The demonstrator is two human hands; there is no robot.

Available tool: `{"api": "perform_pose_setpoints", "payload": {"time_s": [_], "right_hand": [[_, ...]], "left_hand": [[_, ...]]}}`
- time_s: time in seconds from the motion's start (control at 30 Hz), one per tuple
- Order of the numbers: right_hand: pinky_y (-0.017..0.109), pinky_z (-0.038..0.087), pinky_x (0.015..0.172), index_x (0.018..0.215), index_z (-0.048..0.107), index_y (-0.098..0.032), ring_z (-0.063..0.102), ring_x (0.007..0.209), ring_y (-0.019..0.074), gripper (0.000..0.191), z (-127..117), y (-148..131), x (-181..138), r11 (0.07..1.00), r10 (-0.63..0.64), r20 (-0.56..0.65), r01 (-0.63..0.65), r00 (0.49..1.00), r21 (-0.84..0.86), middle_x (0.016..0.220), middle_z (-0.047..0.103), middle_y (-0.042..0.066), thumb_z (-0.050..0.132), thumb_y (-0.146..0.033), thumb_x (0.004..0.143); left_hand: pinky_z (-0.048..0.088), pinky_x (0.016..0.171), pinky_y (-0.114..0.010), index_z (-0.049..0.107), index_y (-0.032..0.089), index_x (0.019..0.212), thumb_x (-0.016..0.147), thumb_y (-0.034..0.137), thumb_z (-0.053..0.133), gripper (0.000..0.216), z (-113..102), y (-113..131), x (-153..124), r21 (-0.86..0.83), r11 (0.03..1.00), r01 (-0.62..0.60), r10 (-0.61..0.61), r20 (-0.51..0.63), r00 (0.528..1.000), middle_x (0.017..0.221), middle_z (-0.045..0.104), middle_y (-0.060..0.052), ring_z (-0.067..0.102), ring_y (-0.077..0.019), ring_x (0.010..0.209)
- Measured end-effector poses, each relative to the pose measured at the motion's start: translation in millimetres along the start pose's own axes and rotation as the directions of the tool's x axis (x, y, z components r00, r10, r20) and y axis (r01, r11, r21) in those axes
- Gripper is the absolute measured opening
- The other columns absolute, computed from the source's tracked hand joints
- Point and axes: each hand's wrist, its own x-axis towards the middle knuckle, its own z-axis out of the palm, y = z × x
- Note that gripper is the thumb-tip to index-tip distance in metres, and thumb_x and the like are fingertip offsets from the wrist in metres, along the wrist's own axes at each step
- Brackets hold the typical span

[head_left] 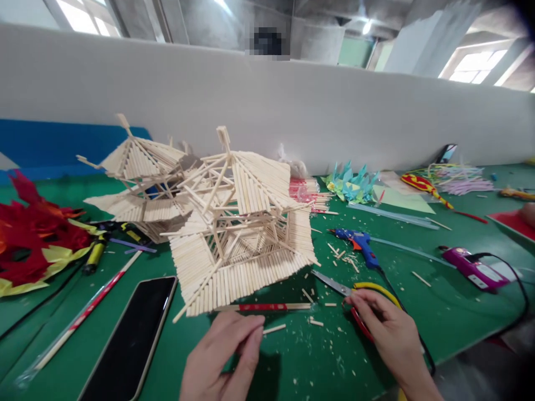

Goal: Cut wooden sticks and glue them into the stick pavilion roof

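Pinches a stick [275,329] in the left hand [225,356], bottom centre, and scissors [345,291] in the right hand [387,331], lower right. Could snag the model [251,189], mid-frame, by swinging them too close.

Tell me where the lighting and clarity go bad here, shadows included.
Head view, upper right: the window is washed out to white, and a ceiling light glares; head view, far top right: the corner falls dark; head view, top centre: a pixelated block hides what is there; head view, bottom: a soft shadow lies on the table beside the left hand.
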Motion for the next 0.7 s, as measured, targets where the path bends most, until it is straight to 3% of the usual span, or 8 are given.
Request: {"api": "perform_pose_setpoints", "payload": {"time_s": [0.07,0.13,0.2,0.27,0.37,0.47,0.6,0.7], "right_hand": [[0.031,0.050,0.074,0.092,0.061,-0.019,0.063,0.081,0.0210,0.027,-3.5,6.0,-0.8,0.996,-0.040,-0.032,0.038,0.999,-0.083,0.088,0.069,0.007,0.048,-0.040,0.082],[0.038,0.047,0.082,0.097,0.061,-0.019,0.059,0.093,0.0235,0.027,-6.7,10.7,0.6,0.960,-0.181,-0.095,0.155,0.979,-0.231,0.101,0.065,0.009,0.047,-0.037,0.082],[0.047,0.041,0.087,0.106,0.058,-0.017,0.051,0.104,0.0282,0.032,-8.3,12.5,2.9,0.866,-0.360,-0.167,0.262,0.918,-0.425,0.116,0.055,0.014,0.046,-0.034,0.082],[0.051,0.037,0.087,0.113,0.054,-0.013,0.047,0.107,0.0314,0.037,-6.7,10.9,3.7,0.787,-0.458,-0.193,0.295,0.868,-0.542,0.119,0.049,0.018,0.046,-0.031,0.082],[0.041,0.045,0.079,0.107,0.054,-0.013,0.055,0.092,0.0250,0.028,2.5,3.2,-1.1,0.801,-0.414,0.002,0.366,0.910,-0.473,0.099,0.059,0.015,0.044,-0.026,0.084],[0.028,0.048,0.069,0.088,0.058,-0.019,0.059,0.076,0.0171,0.014,15.9,-8.1,-9.2,0.811,-0.359,0.262,0.438,0.896,-0.387,0.081,0.063,0.005,0.046,-0.023,0.084],[0.028,0.047,0.063,0.080,0.058,-0.021,0.058,0.071,0.0174,0.009,28.1,-20.5,-12.0,0.782,-0.300,0.412,0.469,0.860,-0.411,0.077,0.061,0.002,0.049,-0.018,0.081],[0.030,0.046,0.061,0.075,0.057,-0.020,0.056,0.070,0.0194,0.011,32.5,-23.6,-8.4,0.753,-0.260,0.471,0.482,0.843,-0.448,0.074,0.059,0.003,0.048,-0.017,0.081]], "left_hand": [[0.047,0.060,-0.021,0.058,0.022,0.091,0.076,0.011,0.055,0.018,-1.5,-1.6,-0.2,0.044,0.999,0.002,-0.001,-0.012,1.000,0.073,0.061,0.000,0.059,-0.0135,0.066],[0.046,0.061,-0.022,0.057,0.021,0.092,0.076,0.010,0.055,0.019,0.5,-4.5,-2.1,0.076,0.996,-0.050,0.047,0.032,0.998,0.073,0.061,0.000,0.058,-0.0137,0.067],[0.046,0.061,-0.023,0.057,0.019,0.092,0.077,0.010,0.054,0.017,6.4,-8.4,-6.3,0.094,0.989,-0.118,0.109,0.092,0.990,0.073,0.061,-0.002,0.057,-0.0143,0.066],[0.047,0.062,-0.028,0.057,0.018,0.092,0.079,0.012,0.052,0.016,15.1,-13.6,-12.8,0.130,0.978,-0.161,0.140,0.160,0.977,0.076,0.061,-0.004,0.056,-0.0167,0.069],[0.046,0.061,-0.034,0.059,0.017,0.090,0.081,0.014,0.046,0.016,27.8,-24.5,-22.9,0.268,0.938,-0.218,0.133,0.302,0.944,0.079,0.063,-0.007,0.056,-0.0208,0.070],[0.048,0.061,-0.037,0.061,0.017,0.088,0.081,0.014,0.046,0.017,35.4,-36.9,-28.1,0.409,0.860,-0.307,0.128,0.408,0.904,0.080,0.065,-0.007,0.058,-0.0223,0.071],[0.049,0.065,-0.040,0.061,0.018,0.091,0.081,0.015,0.047,0.018,39.9,-45.9,-27.3,0.498,0.792,-0.353,0.126,0.432,0.893,0.086,0.066,-0.007,0.060,-0.0244,0.077],[0.048,0.065,-0.039,0.061,0.018,0.092,0.081,0.016,0.048,0.017,42.1,-45.7,-24.7,0.477,0.807,-0.348,0.125,0.437,0.891,0.086,0.066,-0.007,0.060,-0.0238,0.078]]}}
